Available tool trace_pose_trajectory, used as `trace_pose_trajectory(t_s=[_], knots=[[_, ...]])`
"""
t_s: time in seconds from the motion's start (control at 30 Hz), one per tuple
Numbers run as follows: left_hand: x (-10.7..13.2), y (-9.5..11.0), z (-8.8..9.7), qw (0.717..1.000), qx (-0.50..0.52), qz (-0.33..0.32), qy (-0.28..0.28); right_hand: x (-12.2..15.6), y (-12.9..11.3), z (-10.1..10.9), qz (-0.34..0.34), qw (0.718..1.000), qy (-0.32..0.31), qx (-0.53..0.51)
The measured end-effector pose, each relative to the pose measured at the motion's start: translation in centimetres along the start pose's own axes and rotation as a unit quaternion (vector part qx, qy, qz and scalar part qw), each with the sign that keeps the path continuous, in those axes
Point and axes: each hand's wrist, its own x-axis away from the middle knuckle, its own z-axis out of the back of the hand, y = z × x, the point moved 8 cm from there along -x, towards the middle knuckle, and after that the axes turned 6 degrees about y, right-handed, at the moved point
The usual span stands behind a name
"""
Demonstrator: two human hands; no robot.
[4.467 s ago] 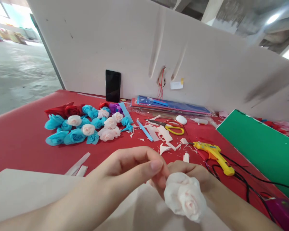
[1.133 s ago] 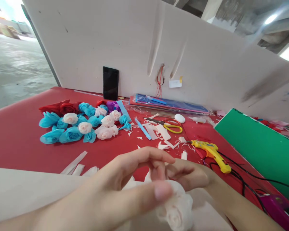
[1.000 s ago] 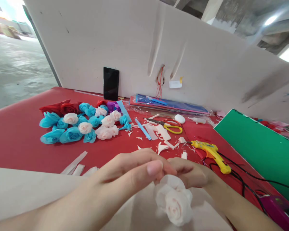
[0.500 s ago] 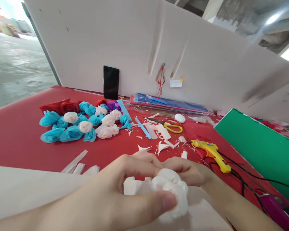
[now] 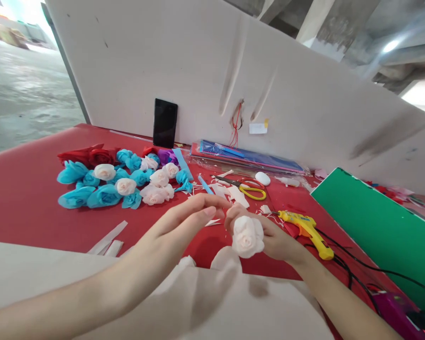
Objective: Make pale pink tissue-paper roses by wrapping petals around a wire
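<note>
A pale pink paper rose (image 5: 247,235) is gripped in my right hand (image 5: 272,236), its bloom turned toward me and raised above the red table (image 5: 24,203). My left hand (image 5: 179,226) hovers just left of the rose with fingers stretched out and nothing in them, the fingertips close to the right hand's. Under both hands lies a sheet of pale pink paper (image 5: 198,302) with cut petal edges.
A pile of blue, white, red and purple paper roses (image 5: 120,179) lies at the left. Paper scraps, yellow scissors (image 5: 250,189), a yellow glue gun (image 5: 306,226) with black cord, a green board (image 5: 382,226), packed paper sheets (image 5: 248,156) and a black phone (image 5: 165,123) against the white wall.
The rose has been lifted up and away from me by my right hand. My left hand has let go of it and opened. The view has tilted a little.
</note>
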Motion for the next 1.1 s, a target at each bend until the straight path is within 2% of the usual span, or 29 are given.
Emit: trace_pose_trajectory(t_s=[0.1,0.2,0.37,0.47,0.67,0.83,0.93,1.1], knots=[[-0.9,0.9,-0.2,0.999,-0.014,-0.049,-0.007,-0.3,-0.4,0.5,0.035,0.996,0.061,0.057],[-1.4,0.9,-0.6,0.998,-0.023,-0.059,-0.020,-0.2,-0.7,1.3,0.073,0.982,0.131,0.112],[-1.9,-0.2,-1.2,0.996,-0.035,-0.069,-0.042,0.9,-1.5,3.2,0.135,0.932,0.286,0.179],[-2.0,-0.8,-1.5,0.995,-0.044,-0.078,-0.050,1.4,-1.6,3.5,0.142,0.914,0.332,0.183],[-1.9,-0.6,-1.6,0.992,-0.053,-0.108,-0.042,1.6,-0.6,2.7,0.089,0.924,0.350,0.127],[-1.4,1.2,-1.1,0.989,-0.045,-0.137,-0.009,1.4,0.7,0.9,0.000,0.951,0.310,0.012],[-1.3,1.6,-1.0,0.992,-0.029,-0.124,0.004,1.6,1.1,-0.4,-0.036,0.958,0.279,-0.057],[-0.9,1.4,-1.1,0.996,-0.001,-0.093,0.001,2.2,1.3,-1.8,-0.067,0.954,0.266,-0.119]])
